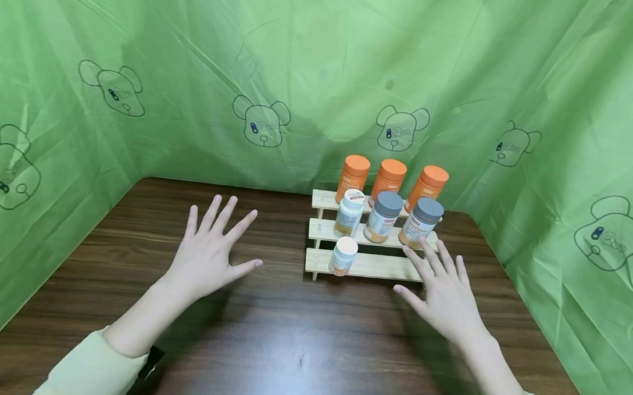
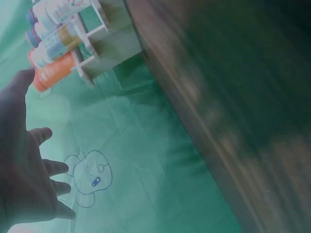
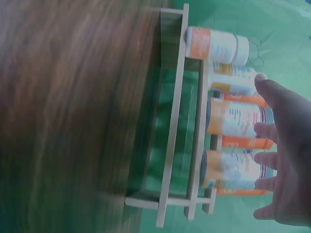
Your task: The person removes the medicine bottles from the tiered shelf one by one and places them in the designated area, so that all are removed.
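No wording, brand or number can be read with certainty. The green curtain (image 1: 321,52) carries repeated bear-head outlines (image 1: 264,125), each marked with a dark capsule-shaped sign and outlined characters too small to decipher. Printed labels, illegible, stand on the orange bottles (image 1: 353,180), grey-capped jars (image 1: 382,218) and small white bottle (image 1: 343,258). The larger white bottle (image 1: 349,215) bears a red-printed cap sticker, likewise illegible.

The left hand (image 1: 204,262) is well apart from the wooden rack (image 1: 379,266), to its left, fingers straight and fanned, thumb pointing toward it. The right hand (image 1: 448,300) is near the rack's right end, fingers and thumb spread.
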A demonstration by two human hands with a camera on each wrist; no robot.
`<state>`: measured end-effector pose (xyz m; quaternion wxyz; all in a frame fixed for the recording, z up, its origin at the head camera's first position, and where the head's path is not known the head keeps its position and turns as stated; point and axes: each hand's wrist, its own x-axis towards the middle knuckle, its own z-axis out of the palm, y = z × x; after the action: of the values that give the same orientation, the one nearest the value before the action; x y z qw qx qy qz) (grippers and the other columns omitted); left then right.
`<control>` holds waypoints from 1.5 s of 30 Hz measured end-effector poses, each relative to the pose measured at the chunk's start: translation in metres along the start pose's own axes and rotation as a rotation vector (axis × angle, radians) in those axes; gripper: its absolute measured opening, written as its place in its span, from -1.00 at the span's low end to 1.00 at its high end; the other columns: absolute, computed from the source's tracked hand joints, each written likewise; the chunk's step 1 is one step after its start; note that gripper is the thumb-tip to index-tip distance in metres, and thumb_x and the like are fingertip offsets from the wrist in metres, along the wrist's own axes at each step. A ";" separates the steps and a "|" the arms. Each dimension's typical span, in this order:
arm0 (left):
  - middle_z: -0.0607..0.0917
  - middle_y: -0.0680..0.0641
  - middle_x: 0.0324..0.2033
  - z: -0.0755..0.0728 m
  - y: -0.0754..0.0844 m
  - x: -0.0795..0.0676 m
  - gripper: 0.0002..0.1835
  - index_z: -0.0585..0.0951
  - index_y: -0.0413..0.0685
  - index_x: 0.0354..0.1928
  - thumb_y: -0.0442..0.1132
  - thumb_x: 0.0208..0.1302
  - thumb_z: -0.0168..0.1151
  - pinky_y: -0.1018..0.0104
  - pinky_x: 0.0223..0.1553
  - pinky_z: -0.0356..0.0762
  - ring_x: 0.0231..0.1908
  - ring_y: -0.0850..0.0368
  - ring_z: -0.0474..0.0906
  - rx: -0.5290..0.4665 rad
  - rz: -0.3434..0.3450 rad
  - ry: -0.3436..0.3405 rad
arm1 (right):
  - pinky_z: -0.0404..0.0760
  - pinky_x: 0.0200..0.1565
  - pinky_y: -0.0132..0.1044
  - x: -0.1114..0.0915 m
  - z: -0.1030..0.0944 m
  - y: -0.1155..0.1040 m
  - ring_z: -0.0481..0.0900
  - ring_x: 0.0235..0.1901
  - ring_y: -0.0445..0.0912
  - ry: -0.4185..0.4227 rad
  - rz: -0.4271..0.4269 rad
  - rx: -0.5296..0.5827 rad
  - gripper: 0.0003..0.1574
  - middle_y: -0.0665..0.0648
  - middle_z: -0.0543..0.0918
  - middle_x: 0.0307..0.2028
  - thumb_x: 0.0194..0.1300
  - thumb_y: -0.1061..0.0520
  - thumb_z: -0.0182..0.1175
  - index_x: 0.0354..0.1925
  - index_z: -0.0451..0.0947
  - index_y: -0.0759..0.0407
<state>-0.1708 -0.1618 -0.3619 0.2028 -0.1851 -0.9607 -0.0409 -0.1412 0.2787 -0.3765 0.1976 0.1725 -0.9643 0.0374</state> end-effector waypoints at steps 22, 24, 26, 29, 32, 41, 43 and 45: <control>0.05 -0.16 0.45 -0.017 0.009 0.079 -0.09 0.10 0.31 0.45 0.49 0.09 -0.01 -0.22 0.38 -0.33 0.46 -0.10 -0.29 -0.063 0.067 0.127 | 0.24 0.23 0.18 0.000 0.004 0.054 0.13 0.38 0.11 0.103 -0.040 0.110 -0.10 0.16 0.22 0.39 0.08 -0.11 0.36 0.34 0.29 0.00; 0.05 -0.14 0.45 -0.018 0.012 0.087 -0.10 0.10 0.31 0.45 0.48 0.10 -0.02 -0.20 0.38 -0.34 0.46 -0.11 -0.27 -0.080 0.074 0.134 | 0.30 0.14 0.22 -0.001 0.008 0.061 0.15 0.37 0.13 0.098 -0.038 0.150 -0.11 0.17 0.25 0.37 0.07 -0.08 0.38 0.34 0.29 -0.03; 0.06 -0.13 0.45 -0.018 0.015 0.094 -0.11 0.12 0.29 0.44 0.47 0.12 -0.02 -0.19 0.39 -0.35 0.46 -0.10 -0.25 -0.107 0.081 0.143 | 0.33 0.09 0.25 -0.002 0.011 0.068 0.15 0.37 0.12 0.084 -0.029 0.192 -0.11 0.16 0.26 0.36 0.08 -0.06 0.38 0.34 0.29 -0.05; 0.08 -0.10 0.44 -0.019 0.019 0.106 -0.13 0.16 0.27 0.43 0.45 0.12 0.01 -0.17 0.39 -0.31 0.46 -0.09 -0.21 -0.157 0.090 0.165 | 0.31 0.09 0.27 -0.003 0.016 0.077 0.15 0.37 0.13 0.033 -0.004 0.258 -0.13 0.17 0.27 0.35 0.12 -0.05 0.36 0.36 0.26 -0.07; 0.11 -0.08 0.44 -0.019 0.023 0.117 -0.15 0.17 0.28 0.42 0.42 0.13 0.04 -0.14 0.40 -0.30 0.46 -0.06 -0.19 -0.214 0.085 0.168 | 0.30 0.10 0.27 -0.004 0.019 0.085 0.19 0.32 0.19 -0.020 0.009 0.314 -0.14 0.19 0.29 0.34 0.16 -0.04 0.33 0.37 0.23 -0.06; 0.15 0.00 0.43 -0.023 0.040 0.145 -0.13 0.10 0.32 0.44 0.42 0.13 0.05 -0.08 0.41 -0.30 0.46 0.01 -0.17 -0.389 0.036 0.087 | 0.32 0.18 -0.44 -0.005 0.032 0.106 0.36 0.22 -0.13 -0.010 -0.020 0.378 -0.21 0.11 0.49 0.19 0.11 0.07 0.39 0.29 0.35 0.01; 0.16 0.00 0.42 -0.021 0.042 0.151 -0.13 0.11 0.33 0.44 0.42 0.12 0.07 -0.11 0.40 -0.27 0.46 0.00 -0.16 -0.434 0.023 0.079 | 0.20 0.13 -0.68 -0.004 0.035 0.110 0.34 0.18 -0.33 0.018 -0.032 0.399 -0.27 0.08 0.55 0.12 0.07 0.10 0.41 0.22 0.43 0.05; 0.17 0.00 0.42 -0.018 0.043 0.158 -0.14 0.12 0.33 0.43 0.40 0.12 0.09 -0.14 0.39 -0.24 0.45 -0.01 -0.15 -0.492 0.010 0.069 | 0.13 0.08 -0.79 -0.004 0.038 0.114 0.33 0.12 -0.49 0.029 -0.040 0.433 -0.33 0.06 0.59 0.06 0.04 0.14 0.43 0.16 0.49 0.10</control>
<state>-0.2819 -0.0710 -0.2811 0.1846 -0.2321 -0.9134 -0.2788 -0.1914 0.3815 -0.4130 0.1704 0.2294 -0.9272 0.2422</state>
